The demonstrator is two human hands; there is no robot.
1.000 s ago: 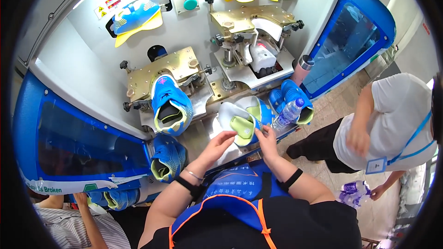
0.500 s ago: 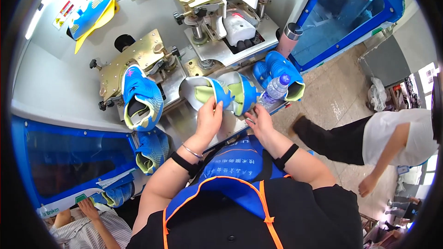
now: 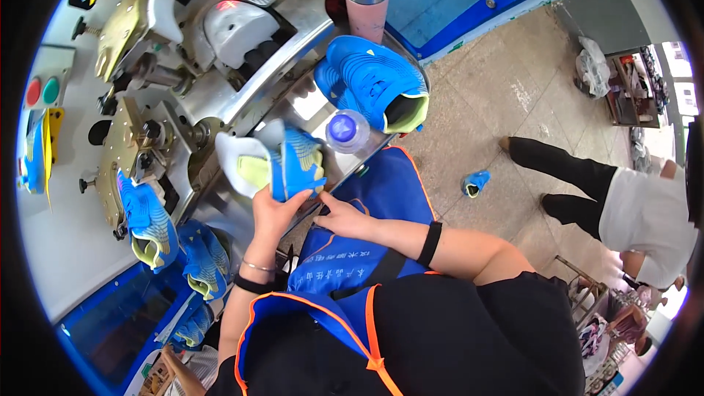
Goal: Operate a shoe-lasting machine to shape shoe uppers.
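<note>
A pair of blue shoe uppers (image 3: pixel 299 160) with lime lining and pale grey heel parts is bunched together over the metal worktop. My left hand (image 3: pixel 274 211) is closed on their lower edge, thumb laid across the blue side. At the lower right corner, my right hand (image 3: pixel 343 218) has its thumb tip against the upper, with the other fingers bent underneath; its exact grip is partly hidden. A clear plastic bottle with a purple cap (image 3: pixel 347 130) stands just right of the uppers. Beyond it sit blue sneakers (image 3: pixel 378 84).
A pink tumbler (image 3: pixel 367 4) stands behind the sneakers. Pressing machines with a white mould (image 3: pixel 238 29) fill the far left. More blue shoes (image 3: pixel 148 224) rest at the left edge. One small shoe (image 3: pixel 475 183) lies on the floor, near a walking person (image 3: pixel 645 205).
My view has swung right, shifting the machines leftward. The uppers, spread side by side before, are now bunched together. My right hand has come from beside them to their lower corner.
</note>
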